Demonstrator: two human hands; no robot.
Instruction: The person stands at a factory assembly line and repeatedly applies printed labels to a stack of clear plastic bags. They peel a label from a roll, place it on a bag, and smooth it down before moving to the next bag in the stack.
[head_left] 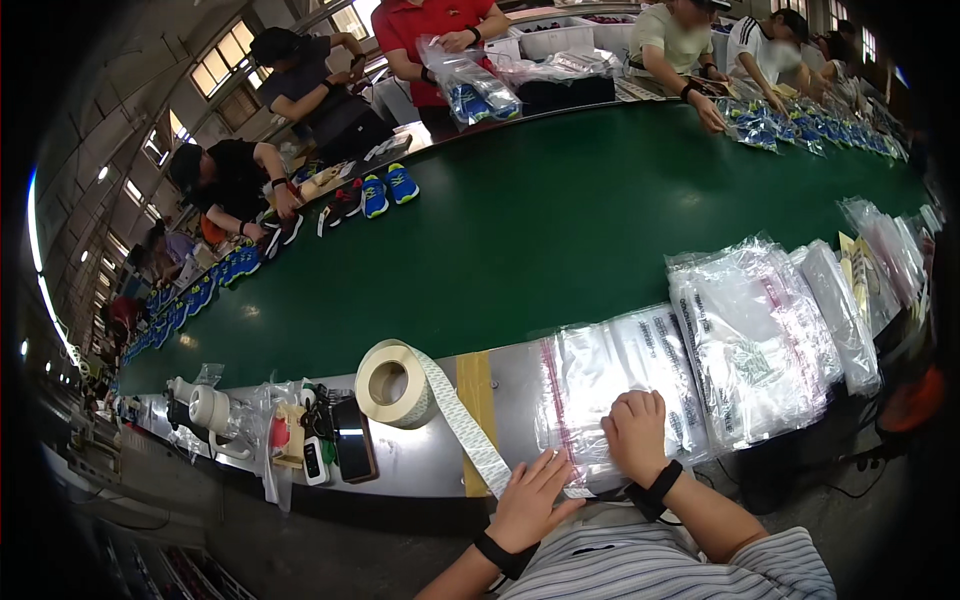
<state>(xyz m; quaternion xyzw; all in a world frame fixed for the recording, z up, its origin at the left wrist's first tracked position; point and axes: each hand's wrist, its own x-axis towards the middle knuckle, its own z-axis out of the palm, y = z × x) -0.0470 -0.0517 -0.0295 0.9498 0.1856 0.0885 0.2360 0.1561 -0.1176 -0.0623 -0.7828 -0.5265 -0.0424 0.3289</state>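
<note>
Looks like the peel-a-sticker-and-bag-it stage. Left hand (pixel 530 500) open, fingers spread flat on the loose tail of the label strip (pixel 462 425) trailing from the sticker roll (pixel 392 382), which sits up and to the left of it on the metal surface (pixel 420 465). Right hand (pixel 636 435) loosely curled, pressing down the near edge of the clear bag stack (pixel 610 370), not gripping anything. Probably next: pinching one label free with the fingertips, keeping the top bag pinned flat meanwhile.
</note>
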